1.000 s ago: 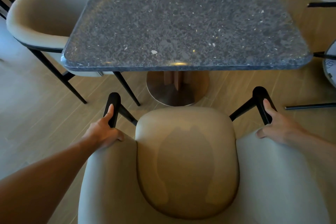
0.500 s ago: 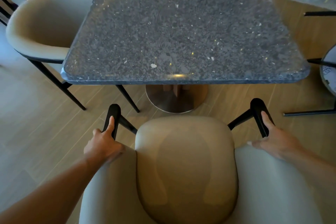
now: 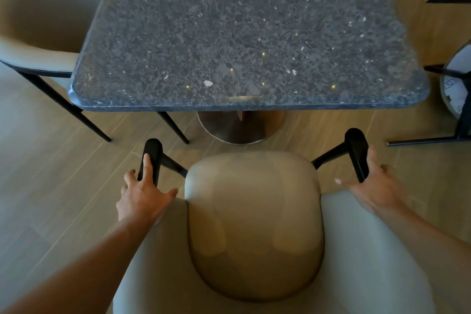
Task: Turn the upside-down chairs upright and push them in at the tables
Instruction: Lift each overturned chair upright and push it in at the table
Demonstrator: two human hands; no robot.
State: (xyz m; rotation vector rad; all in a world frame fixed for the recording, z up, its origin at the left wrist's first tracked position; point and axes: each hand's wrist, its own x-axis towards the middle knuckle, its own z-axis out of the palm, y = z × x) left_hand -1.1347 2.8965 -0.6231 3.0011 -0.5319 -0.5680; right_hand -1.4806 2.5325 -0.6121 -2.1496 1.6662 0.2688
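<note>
A beige upholstered chair (image 3: 254,224) stands upright right in front of me, its seat facing the dark speckled stone table (image 3: 242,33). The seat's front edge lies just short of the table's near edge. My left hand (image 3: 142,199) rests on the chair's left black arm (image 3: 153,150), index finger along its top and thumb against the backrest. My right hand (image 3: 374,188) holds the right black arm (image 3: 355,145) loosely, fingers spread outside it.
A second beige chair (image 3: 33,20) stands upright at the table's left side, partly under it. At the right edge a chair (image 3: 456,84) lies tipped over, pale underside showing and black legs pointing sideways. The table's round metal base (image 3: 237,127) sits on the wood floor ahead of my chair.
The chair has slid a little closer to the table's near edge. The fingers of both hands have loosened and spread along the black arms.
</note>
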